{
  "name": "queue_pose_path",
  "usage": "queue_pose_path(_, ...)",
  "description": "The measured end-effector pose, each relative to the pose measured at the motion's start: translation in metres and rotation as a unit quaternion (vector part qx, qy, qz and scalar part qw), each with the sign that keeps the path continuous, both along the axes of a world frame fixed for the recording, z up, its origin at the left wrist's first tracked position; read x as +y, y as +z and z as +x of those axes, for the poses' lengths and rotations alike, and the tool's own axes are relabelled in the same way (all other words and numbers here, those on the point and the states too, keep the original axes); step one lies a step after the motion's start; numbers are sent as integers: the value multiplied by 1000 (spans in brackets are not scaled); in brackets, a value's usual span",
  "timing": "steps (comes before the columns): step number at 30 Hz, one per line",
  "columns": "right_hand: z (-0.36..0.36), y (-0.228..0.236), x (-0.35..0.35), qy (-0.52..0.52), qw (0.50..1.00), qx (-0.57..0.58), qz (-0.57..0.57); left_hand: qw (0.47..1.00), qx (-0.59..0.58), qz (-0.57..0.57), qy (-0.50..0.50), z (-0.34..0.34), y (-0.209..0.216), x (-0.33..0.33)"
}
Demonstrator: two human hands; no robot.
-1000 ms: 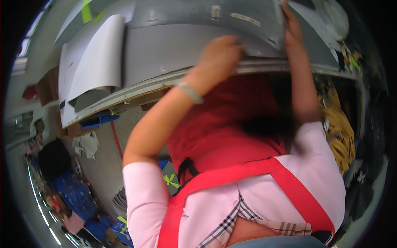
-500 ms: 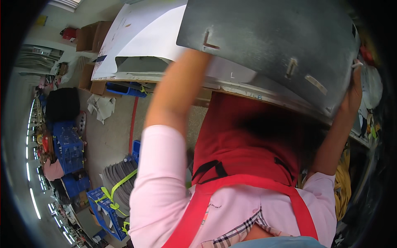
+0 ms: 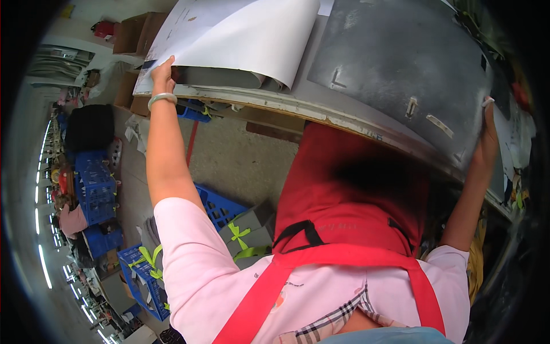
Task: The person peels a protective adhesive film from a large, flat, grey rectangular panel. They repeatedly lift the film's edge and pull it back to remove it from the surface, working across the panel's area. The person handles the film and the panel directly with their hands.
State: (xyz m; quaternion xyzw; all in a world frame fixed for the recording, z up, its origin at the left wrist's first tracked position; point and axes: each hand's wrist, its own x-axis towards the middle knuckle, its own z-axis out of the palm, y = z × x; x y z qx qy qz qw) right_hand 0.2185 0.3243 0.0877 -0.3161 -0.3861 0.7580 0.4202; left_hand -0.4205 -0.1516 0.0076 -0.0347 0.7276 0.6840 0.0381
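Note:
At the left end of the workbench, my left hand (image 3: 162, 75) closes on the near corner of a large white sheet (image 3: 246, 43), thumb on top. The sheet curls up along its near edge, with a dark gap beneath. A dark grey flat plate (image 3: 395, 63) with an L-shaped cutout and small slots lies to its right, on a grey surface. My right hand (image 3: 487, 135) grips the plate's right edge; a white wrap shows on one fingertip, and the other fingers are mostly hidden.
The bench's worn near edge (image 3: 275, 106) runs in front of my red apron. Below left stand blue crates (image 3: 220, 206) and grey stacked pieces tied with green ribbon (image 3: 240, 232). Cardboard boxes (image 3: 137, 34) stand beyond the bench's left end.
My left hand has come out from under the dark plate and moved left to the white sheet's corner. The plate's left side has shifted right, uncovering more sheet. My right hand stays at its edge.

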Motion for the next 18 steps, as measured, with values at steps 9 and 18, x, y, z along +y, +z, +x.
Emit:
queue_pose_path(9, -28, -45, 34, 75, 981, -140, 109, 909, 381, -160, 55, 33, 23, -51)
queue_pose_path(18, -26, -64, 89, 175, 898, -329, 234, 721, 412, -240, -503, 378, 72, 174)
